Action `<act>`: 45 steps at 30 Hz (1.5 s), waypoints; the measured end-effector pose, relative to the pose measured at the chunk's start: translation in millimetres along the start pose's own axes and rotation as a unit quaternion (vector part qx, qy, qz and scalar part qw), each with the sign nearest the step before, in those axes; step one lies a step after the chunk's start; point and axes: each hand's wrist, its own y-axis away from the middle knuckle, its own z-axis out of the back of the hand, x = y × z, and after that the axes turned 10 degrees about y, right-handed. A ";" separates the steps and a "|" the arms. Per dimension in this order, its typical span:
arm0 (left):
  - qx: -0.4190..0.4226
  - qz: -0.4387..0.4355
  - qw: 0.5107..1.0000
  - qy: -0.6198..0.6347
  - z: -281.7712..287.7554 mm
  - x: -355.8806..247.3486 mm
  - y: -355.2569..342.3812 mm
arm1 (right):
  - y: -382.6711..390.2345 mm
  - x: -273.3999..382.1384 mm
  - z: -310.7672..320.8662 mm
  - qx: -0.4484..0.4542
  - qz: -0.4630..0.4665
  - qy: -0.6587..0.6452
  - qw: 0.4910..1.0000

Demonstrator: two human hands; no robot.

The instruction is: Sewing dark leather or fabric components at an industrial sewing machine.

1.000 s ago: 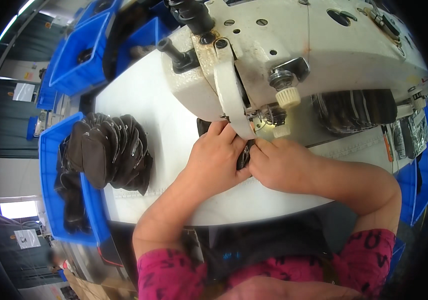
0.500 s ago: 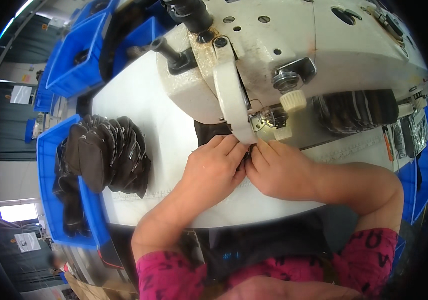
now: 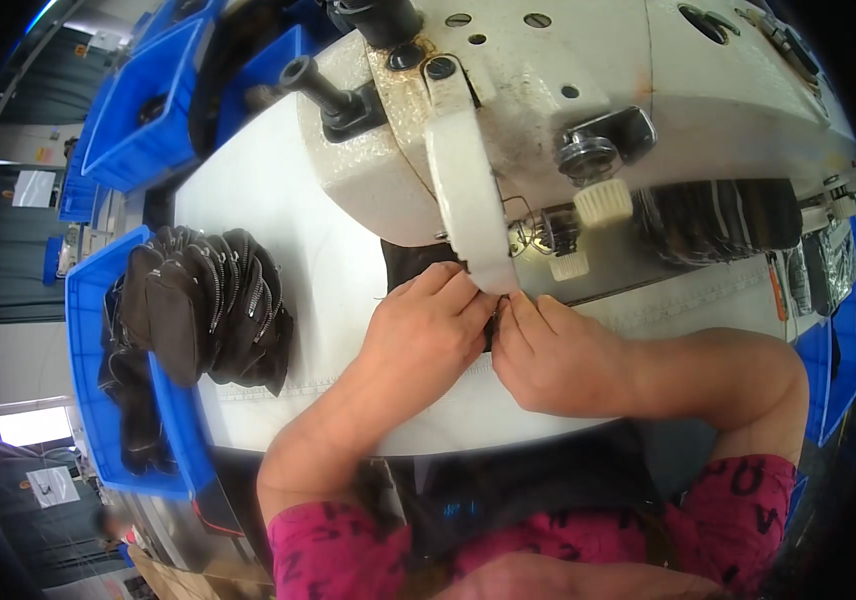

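At the needle area of a white sewing machine (image 3: 378, 160), my two hands work close together. My left hand (image 3: 423, 325) is closed on a dark fabric piece (image 3: 412, 260), part of which lies flat behind the fingers on the white table. Beside it, my right hand (image 3: 563, 355) pinches the near edge of that dark piece, with the fingertips of both hands almost touching. The machine's curved white lever (image 3: 473, 190) comes down just above the fingertips and hides the needle. Most of the fabric is covered by my hands.
Left of my hands, brown zippered pouches (image 3: 213, 305) lie piled partly over a blue bin (image 3: 88, 370). A stack of dark fabric pieces (image 3: 718, 220) sits under the machine's arm. An orange-handled tool (image 3: 778, 290) lies at right. Another blue bin (image 3: 153, 140) stands at the far left.
My right hand has shifted slightly down, and its fingers have spread a little on the dark piece. The left hand stays nearly in place. The view has shifted slightly.
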 end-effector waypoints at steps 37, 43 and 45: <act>-0.084 0.038 0.996 -0.007 -11.9 13.0 -16.0 | 0.1 -15.2 -13.1 0.067 -0.086 -0.058 0.992; -0.176 0.096 0.973 0.116 -14.6 26.7 -13.7 | -2.7 -21.5 -10.1 0.042 -0.079 -0.055 0.994; -0.153 0.166 0.964 0.139 -9.1 22.2 -14.1 | -3.1 -22.9 -8.1 0.054 -0.077 -0.053 0.994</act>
